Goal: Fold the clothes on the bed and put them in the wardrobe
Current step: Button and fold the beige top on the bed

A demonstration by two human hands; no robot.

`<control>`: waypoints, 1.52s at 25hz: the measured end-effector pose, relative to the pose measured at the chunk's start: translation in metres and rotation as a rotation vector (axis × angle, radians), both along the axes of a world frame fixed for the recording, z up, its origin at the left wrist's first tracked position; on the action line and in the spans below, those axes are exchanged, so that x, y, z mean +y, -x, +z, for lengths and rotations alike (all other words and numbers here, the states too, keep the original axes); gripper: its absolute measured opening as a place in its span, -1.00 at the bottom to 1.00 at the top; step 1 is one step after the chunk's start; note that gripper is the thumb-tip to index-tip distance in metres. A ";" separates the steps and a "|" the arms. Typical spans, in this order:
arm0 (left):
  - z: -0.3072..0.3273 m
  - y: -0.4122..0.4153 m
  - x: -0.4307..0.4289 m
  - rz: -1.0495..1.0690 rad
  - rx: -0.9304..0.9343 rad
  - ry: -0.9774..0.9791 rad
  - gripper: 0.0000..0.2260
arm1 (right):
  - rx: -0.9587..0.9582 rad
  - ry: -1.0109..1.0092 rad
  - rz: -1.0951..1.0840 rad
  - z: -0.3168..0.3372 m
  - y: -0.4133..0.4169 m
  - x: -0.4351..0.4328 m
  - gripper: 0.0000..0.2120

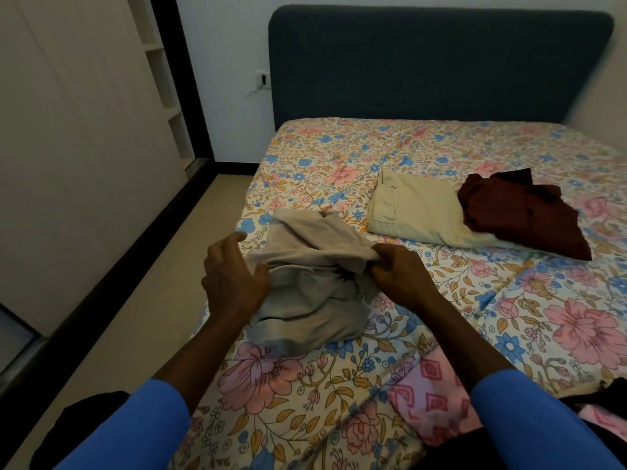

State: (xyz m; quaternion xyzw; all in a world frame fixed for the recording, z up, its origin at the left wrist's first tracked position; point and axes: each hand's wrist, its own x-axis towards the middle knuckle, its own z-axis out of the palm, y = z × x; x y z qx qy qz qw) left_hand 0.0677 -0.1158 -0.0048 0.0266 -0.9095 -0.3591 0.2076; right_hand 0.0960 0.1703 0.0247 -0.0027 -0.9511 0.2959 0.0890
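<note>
Two hands point(234, 279) point(400, 276), four clothes — grey garment point(305, 300), beige trousers point(417, 212), maroon garment point(522, 215), pink cloth point(431, 401).

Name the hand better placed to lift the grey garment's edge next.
Right, probably: the right hand pinches the top fold of the grey garment, while the left hand merely rests open-fingered against its side.

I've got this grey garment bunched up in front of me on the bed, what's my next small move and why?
Probably grip its left edge with the left hand and draw the grey garment out flat: it lies crumpled, and only the right hand pinches it, while the left is open beside it.
</note>
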 end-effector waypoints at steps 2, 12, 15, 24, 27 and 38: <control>0.006 -0.010 0.017 -0.285 0.288 0.108 -0.33 | 0.059 0.340 0.120 0.009 0.003 -0.009 -0.82; 0.054 0.016 0.007 -0.159 -0.065 -0.821 -0.87 | -0.043 0.281 0.176 -0.002 0.016 -0.018 -0.40; 0.025 0.006 -0.019 -0.113 -0.281 -0.776 -0.72 | -0.150 0.127 0.253 -0.021 0.029 -0.035 -0.38; -0.016 -0.013 -0.047 0.053 -0.052 0.185 -0.41 | -0.147 -0.200 0.401 -0.032 0.007 -0.084 -0.73; -0.009 0.015 -0.028 -0.203 -0.282 0.131 -0.47 | -0.160 -0.007 0.387 -0.026 0.002 -0.080 -0.80; 0.083 0.030 -0.027 -0.798 -0.462 -0.222 -0.83 | -0.085 -0.152 0.375 0.019 0.073 -0.066 -0.62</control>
